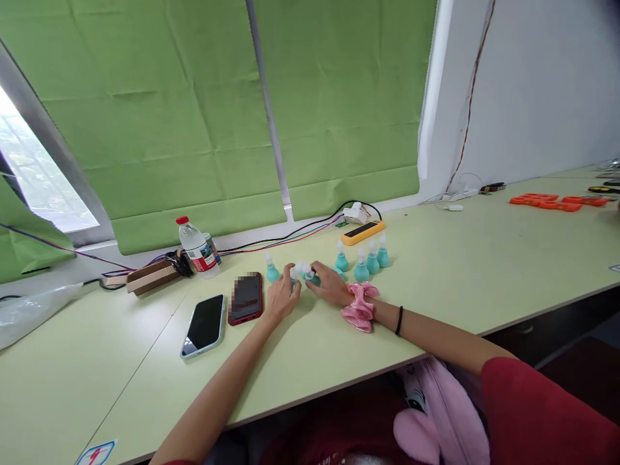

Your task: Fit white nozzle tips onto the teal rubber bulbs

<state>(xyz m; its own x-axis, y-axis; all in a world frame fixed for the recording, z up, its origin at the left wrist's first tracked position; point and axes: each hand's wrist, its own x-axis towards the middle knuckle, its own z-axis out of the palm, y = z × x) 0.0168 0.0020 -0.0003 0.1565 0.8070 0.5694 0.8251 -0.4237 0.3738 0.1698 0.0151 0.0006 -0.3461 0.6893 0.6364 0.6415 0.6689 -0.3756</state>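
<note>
Small teal bulb syringes with whitish tips stand on the pale table in front of me. My left hand point(282, 296) has its fingers closed around one bulb syringe point(294, 275), mostly hidden behind them. Close on its right, my right hand point(330, 284), with a pink scrunchie at the wrist, grips another bulb syringe point(314, 279). The whitish tips of the two held pieces lean close together; I cannot tell whether they touch. A single bulb syringe point(272, 271) stands left of my left hand. Several more, among them one bulb syringe point(361, 270), stand upright behind and right of my right hand.
Two phones, a red-cased phone point(246, 298) and a light-cased phone point(203, 326), lie left. Behind them are a water bottle point(198, 248) and an open cardboard box point(152, 278). A yellow device point(363, 233) and cables line the wall. Orange parts point(557, 202) lie far right.
</note>
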